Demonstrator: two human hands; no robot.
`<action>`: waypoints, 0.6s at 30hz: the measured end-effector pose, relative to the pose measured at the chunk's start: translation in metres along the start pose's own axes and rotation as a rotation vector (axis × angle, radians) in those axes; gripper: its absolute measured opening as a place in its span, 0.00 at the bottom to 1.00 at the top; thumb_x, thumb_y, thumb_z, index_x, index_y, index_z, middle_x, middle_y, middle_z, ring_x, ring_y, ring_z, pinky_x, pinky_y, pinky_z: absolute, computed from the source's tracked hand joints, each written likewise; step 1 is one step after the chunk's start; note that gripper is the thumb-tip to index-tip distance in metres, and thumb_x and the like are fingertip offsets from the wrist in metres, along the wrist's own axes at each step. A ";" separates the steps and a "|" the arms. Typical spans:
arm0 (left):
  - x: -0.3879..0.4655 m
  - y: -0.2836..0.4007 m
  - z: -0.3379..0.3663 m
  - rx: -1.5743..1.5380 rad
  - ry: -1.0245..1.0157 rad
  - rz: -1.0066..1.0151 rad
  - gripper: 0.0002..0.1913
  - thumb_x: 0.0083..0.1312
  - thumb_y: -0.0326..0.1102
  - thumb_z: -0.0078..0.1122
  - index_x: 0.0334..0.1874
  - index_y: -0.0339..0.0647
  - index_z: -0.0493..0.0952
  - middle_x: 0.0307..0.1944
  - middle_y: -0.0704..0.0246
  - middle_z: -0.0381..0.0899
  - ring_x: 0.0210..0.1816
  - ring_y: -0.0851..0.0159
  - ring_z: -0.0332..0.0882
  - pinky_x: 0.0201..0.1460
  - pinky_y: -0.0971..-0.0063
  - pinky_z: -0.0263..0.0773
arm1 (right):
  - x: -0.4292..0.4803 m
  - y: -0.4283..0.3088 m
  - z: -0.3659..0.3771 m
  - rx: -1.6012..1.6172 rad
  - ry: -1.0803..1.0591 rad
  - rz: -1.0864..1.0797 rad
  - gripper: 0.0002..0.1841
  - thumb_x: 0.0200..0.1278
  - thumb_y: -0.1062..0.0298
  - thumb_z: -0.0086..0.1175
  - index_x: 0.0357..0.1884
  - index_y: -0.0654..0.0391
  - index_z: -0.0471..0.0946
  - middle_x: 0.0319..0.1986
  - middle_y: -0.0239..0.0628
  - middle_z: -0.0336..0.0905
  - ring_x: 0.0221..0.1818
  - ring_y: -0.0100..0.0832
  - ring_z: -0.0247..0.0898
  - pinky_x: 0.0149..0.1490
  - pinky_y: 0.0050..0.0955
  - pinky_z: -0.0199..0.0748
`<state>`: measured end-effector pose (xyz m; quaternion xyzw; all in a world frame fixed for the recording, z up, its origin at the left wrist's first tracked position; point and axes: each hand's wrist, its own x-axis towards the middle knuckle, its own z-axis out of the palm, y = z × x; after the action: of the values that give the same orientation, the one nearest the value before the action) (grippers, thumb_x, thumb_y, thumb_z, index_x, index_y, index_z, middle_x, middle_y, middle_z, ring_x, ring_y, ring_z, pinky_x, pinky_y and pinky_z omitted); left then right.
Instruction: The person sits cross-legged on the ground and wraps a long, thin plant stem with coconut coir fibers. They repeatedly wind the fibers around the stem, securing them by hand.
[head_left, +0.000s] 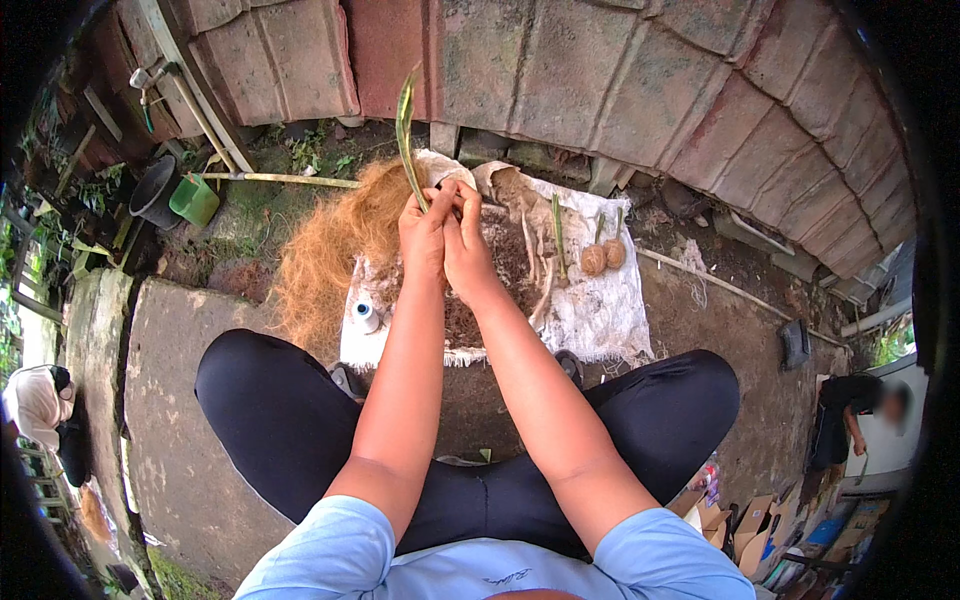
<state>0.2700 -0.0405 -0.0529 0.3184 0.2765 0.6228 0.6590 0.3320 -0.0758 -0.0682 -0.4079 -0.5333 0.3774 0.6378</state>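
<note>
My left hand (424, 236) grips a long, yellow-edged snake plant leaf (406, 127), which stands up from between the fingers. Pressed against it, my right hand (469, 251) has bent fingers meeting the left fingertips; whatever lies between them is hidden. Below both hands a white woven sack (600, 315) is spread on the ground with dark soil (469, 319) on it. Loose brown coconut fibre (322, 255) heaps at its left, near a white thread spool (365, 316). On the right lie two fibre-wrapped balls (593, 259) (614, 253) with green shoots, beside another leaf cutting (558, 232).
A tiled roof edge (555, 67) hangs beyond the sack. A green container (194, 199) and a dark bucket (154, 191) stand at left by a bamboo pole (292, 178). One person (847, 420) bends at far right; another (45, 412) is far left. Cardboard boxes (752, 525) stand lower right.
</note>
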 end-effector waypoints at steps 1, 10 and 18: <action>0.000 -0.003 0.000 -0.022 0.000 0.001 0.09 0.67 0.33 0.70 0.35 0.42 0.76 0.27 0.73 0.80 0.26 0.77 0.74 0.30 0.82 0.69 | 0.000 -0.001 0.000 0.062 0.016 0.001 0.22 0.81 0.68 0.37 0.73 0.56 0.53 0.65 0.50 0.66 0.68 0.44 0.65 0.71 0.39 0.60; 0.001 -0.009 0.003 -0.134 -0.062 -0.047 0.08 0.68 0.24 0.66 0.44 0.39 0.75 0.38 0.65 0.83 0.35 0.68 0.84 0.36 0.78 0.79 | 0.003 -0.008 0.001 0.362 0.197 0.050 0.27 0.83 0.48 0.34 0.72 0.54 0.56 0.61 0.44 0.64 0.66 0.37 0.61 0.74 0.39 0.52; -0.004 0.006 0.014 -0.160 -0.105 0.027 0.07 0.76 0.33 0.56 0.51 0.38 0.75 0.57 0.61 0.81 0.53 0.64 0.81 0.57 0.71 0.78 | 0.006 -0.016 0.007 0.354 0.268 0.131 0.33 0.81 0.46 0.43 0.77 0.54 0.53 0.70 0.45 0.60 0.72 0.40 0.56 0.76 0.37 0.50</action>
<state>0.2764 -0.0450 -0.0397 0.3004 0.1867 0.6342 0.6876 0.3269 -0.0760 -0.0510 -0.3699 -0.3415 0.4482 0.7387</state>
